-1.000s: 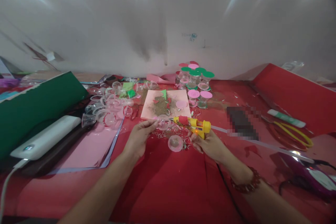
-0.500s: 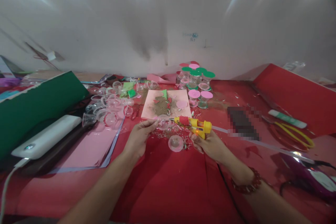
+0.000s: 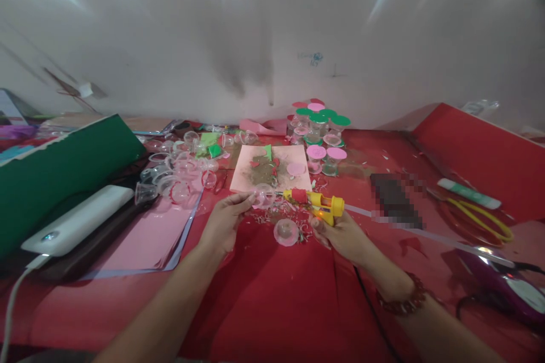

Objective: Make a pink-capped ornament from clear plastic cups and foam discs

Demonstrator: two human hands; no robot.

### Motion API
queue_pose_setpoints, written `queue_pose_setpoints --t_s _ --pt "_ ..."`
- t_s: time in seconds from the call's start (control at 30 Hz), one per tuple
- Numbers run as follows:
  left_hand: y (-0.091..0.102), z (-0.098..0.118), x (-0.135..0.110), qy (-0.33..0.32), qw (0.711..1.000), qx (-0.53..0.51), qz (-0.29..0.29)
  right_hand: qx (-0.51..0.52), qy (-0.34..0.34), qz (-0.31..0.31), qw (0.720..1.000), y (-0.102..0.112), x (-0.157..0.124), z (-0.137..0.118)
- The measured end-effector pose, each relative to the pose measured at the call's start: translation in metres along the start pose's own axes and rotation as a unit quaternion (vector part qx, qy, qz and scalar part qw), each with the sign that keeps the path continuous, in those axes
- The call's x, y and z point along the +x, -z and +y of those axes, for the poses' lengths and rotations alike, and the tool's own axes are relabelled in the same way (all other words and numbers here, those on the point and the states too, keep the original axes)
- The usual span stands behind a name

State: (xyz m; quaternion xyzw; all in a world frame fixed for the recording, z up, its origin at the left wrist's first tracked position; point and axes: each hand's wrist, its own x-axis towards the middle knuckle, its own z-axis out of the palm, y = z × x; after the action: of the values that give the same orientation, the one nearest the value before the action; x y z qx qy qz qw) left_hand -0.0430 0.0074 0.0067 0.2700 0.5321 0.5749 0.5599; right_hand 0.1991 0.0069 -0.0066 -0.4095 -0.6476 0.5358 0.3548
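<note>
Between thumb and fingers, my left hand (image 3: 230, 221) pinches a clear plastic cup (image 3: 263, 197) by its edge. My right hand (image 3: 338, 232) is closed round the handle of a yellow glue gun (image 3: 317, 201) with a red band. Its nozzle points left and meets the cup's rim, though whether it touches I cannot tell. A long clear glue stick (image 3: 360, 211) runs out of the gun's back. Below the nozzle, a second clear cup (image 3: 286, 232) stands on the red table covering (image 3: 272, 306) among paper shreds.
Behind my hands lies a stained pale board (image 3: 242, 167) with paper scraps. Cups topped with paper discs (image 3: 317, 152) stand at back right; loose clear cups (image 3: 179, 173) heap at left. A white power bank (image 3: 80, 218), pink sheets (image 3: 140, 235), yellow-handled scissors (image 3: 481, 221) and a glue tube (image 3: 468, 193) lie around.
Both hands hold nearly the same pose. The cup in my left hand has tilted or shifted slightly left at the nozzle; the whole view has drifted a little.
</note>
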Motion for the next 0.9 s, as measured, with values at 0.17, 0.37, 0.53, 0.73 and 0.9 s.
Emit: queue_pose_setpoints --t_s 0.17,0.37,0.53,0.73,0.9 --pt "0.0015 -0.0015 0.0017 -0.007 1.0 0.002 -0.011 -0.025 -0.02 -0.003 1.0 -0.0009 -0.0008 -0.0037" --pt "0.0008 -0.0001 0.0015 -0.003 1.0 -0.005 0.001 -0.026 -0.02 -0.001 0.999 -0.0013 -0.0015 -0.0024" --pt "0.0004 0.0013 0.0011 0.002 1.0 -0.018 0.0 -0.02 -0.03 -0.001 0.999 -0.0023 -0.0025 -0.0018" --pt "0.0012 0.0006 0.0017 -0.004 1.0 -0.024 -0.005 -0.019 -0.034 0.002 0.999 -0.0041 -0.0029 0.0022" --pt "-0.0008 0.0011 0.0006 -0.002 1.0 -0.021 -0.008 -0.025 -0.026 -0.002 0.999 -0.0037 -0.003 0.0048"
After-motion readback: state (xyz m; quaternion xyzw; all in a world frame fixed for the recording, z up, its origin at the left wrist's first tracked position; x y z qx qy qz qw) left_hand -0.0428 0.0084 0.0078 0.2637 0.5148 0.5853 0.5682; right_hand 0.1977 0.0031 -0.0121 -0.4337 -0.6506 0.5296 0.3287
